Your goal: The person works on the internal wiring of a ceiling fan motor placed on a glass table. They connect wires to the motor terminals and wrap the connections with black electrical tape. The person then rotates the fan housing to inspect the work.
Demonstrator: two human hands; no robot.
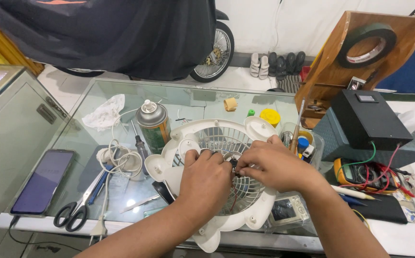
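A white plastic fan housing (pixel 260 210) with a round grille lies flat on the glass table (pixel 183 100). Both my hands rest over the grille's middle. My left hand (pixel 205 181) and my right hand (pixel 272 165) pinch a small dark part (pixel 234 166) between their fingertips at the grille's centre. Thin red wires run under the grille below my hands. What exactly the fingertips grip is partly hidden.
A spray can (pixel 153 123), a screwdriver (pixel 139 142), a coiled white cable (pixel 117 160), scissors (pixel 76 210) and a phone (pixel 42 181) lie at left. A black box (pixel 367 119), a multimeter with leads (pixel 355 174) and a wooden stand with tape rolls (pixel 360 48) sit at right. A covered motorbike stands behind.
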